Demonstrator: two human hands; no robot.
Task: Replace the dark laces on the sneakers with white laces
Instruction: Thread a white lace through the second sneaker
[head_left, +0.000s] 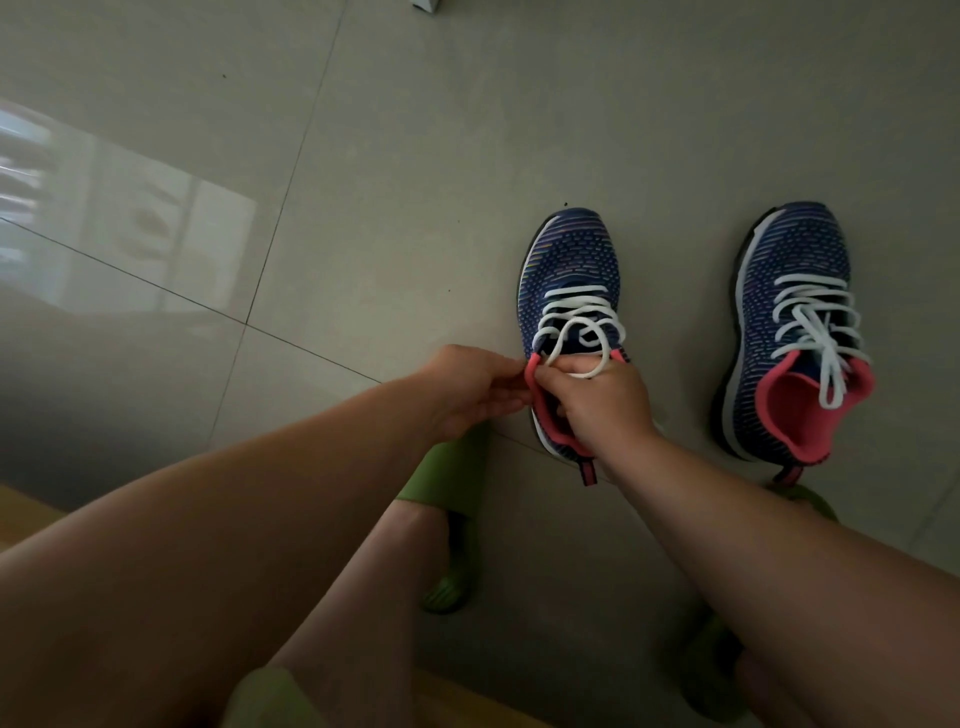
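Both bare forearms reach forward and down from the bottom of the view and meet at the nearer sneaker (569, 291), which stands on the grey tiled floor (415, 156) with its toe pointing away from the person. The left hand (467, 387) comes in from the left, palm turned toward the shoe, its fingertips pressed together at the pink collar where the white lace (582, 319) comes out; they look pinched on the lace or the collar edge, though which of the two cannot be told. The right hand (605, 402) lies over the shoe's opening with its knuckles up and its fingers curled shut around a loop of that same lace, which arches up over the tongue. There are two sneakers, both blue knit with pink lining and white soles: the second sneaker (797, 332) stands well apart to the right, parallel to the first, and its white lace (815, 322) is threaded through and tied, its ends lying across the collar. Two green slippers are on the person's feet, the left slipper (452, 478) below the hands and the right slipper (711, 670) under the right forearm.
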